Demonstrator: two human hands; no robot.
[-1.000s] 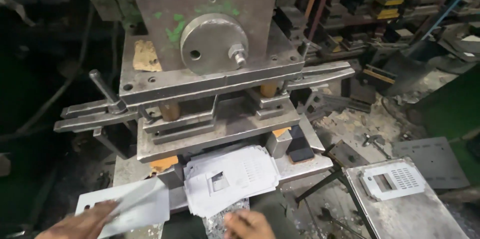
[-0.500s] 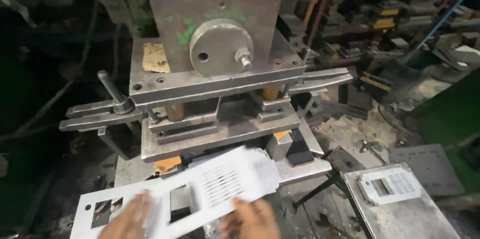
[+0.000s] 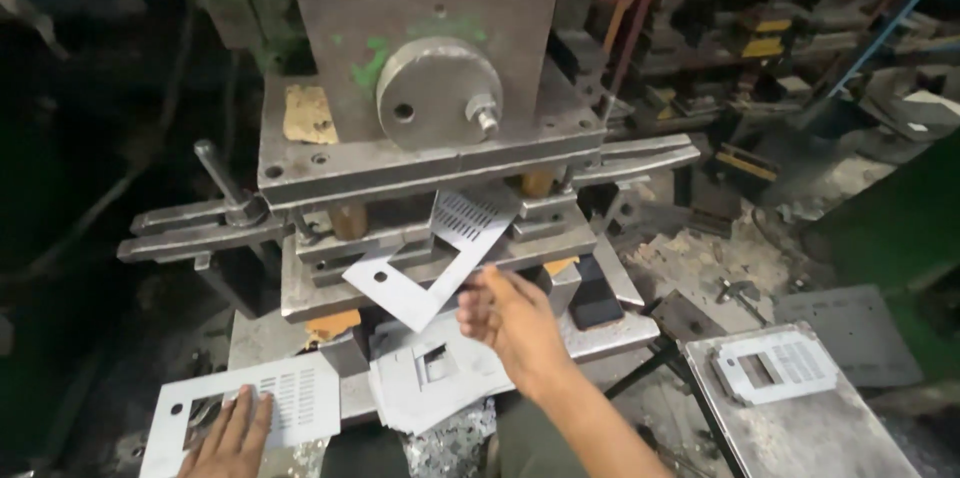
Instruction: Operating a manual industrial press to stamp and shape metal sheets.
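In a cluttered workshop, the left hand now lies flat, fingers spread, on a perforated sheet at the press's foot; the right hand has lifted another punched plate into the die opening, pinching its edge.

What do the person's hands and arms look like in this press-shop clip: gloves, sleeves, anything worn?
Both hands are bare, with no gloves. The right hand shows with a bare forearm running to the bottom edge of the picture; no sleeve, watch or band is visible on it. The left hand shows only fingers and part of the back; its wrist is cut off by the frame. No rings are visible on either hand.
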